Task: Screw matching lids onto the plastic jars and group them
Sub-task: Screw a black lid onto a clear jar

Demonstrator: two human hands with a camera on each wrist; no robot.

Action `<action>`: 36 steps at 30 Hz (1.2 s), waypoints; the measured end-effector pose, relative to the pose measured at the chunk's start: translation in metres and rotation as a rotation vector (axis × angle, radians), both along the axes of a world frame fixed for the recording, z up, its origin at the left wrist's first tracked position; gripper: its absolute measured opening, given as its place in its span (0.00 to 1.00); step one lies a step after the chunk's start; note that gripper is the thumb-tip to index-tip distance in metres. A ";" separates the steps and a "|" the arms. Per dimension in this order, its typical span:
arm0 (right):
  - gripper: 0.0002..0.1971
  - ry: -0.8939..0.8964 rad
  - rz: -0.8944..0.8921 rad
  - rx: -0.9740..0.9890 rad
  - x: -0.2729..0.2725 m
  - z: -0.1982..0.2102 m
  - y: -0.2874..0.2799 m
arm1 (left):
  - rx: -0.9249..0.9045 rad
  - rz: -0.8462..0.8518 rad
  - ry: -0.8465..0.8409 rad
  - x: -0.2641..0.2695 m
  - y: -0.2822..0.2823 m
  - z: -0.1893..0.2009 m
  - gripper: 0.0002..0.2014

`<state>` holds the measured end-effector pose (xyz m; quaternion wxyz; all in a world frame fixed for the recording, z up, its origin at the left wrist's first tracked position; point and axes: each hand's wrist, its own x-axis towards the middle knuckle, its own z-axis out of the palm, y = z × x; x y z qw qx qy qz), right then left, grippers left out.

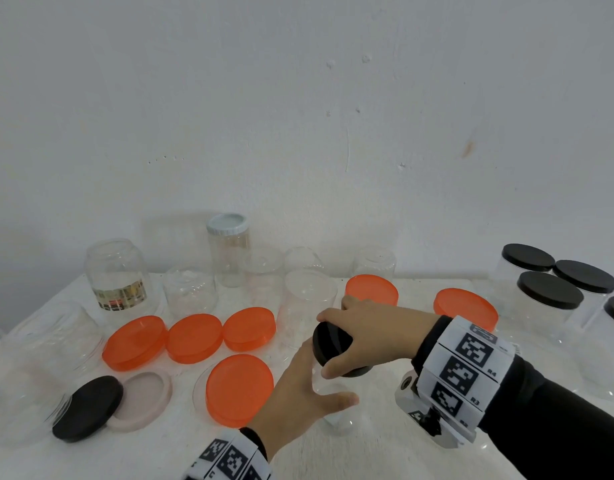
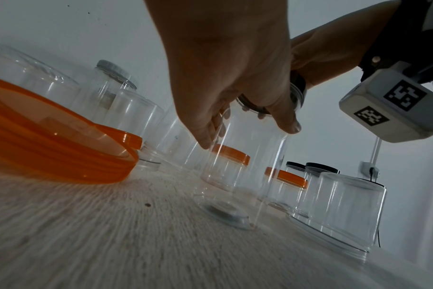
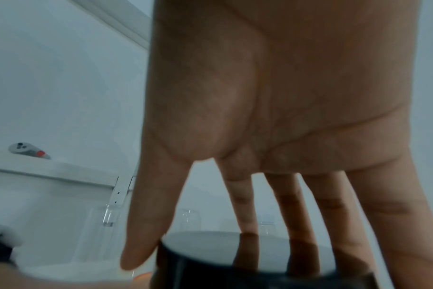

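Observation:
A clear plastic jar [image 1: 336, 415] stands upright on the white cloth at front centre. My left hand [image 1: 305, 382] wraps around its upper wall, thumb on the near side. In the left wrist view the same jar [image 2: 247, 172] shows below my left hand [image 2: 235, 88]. A black lid [image 1: 333, 344] sits tilted on the jar's mouth. My right hand [image 1: 362, 336] grips that lid from above. In the right wrist view, thumb and fingers [image 3: 247, 205] spread around the black lid [image 3: 247, 252].
Several loose orange lids [image 1: 194, 337] lie left of centre, two more [image 1: 465, 306] on jars behind. Several jars with black lids [image 1: 549, 292] stand at far right. Open clear jars [image 1: 191, 292] line the back. A black lid [image 1: 89, 407] leans on a pinkish lid [image 1: 146, 396].

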<state>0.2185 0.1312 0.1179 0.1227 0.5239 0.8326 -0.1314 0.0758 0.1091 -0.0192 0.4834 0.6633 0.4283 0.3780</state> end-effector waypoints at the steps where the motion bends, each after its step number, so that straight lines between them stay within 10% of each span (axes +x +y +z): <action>1: 0.41 -0.003 0.003 -0.017 0.000 0.002 0.000 | 0.004 0.001 0.004 0.000 0.000 0.000 0.43; 36: 0.38 0.161 -0.191 0.240 0.000 -0.025 -0.019 | 0.066 0.033 -0.024 0.002 -0.001 -0.004 0.39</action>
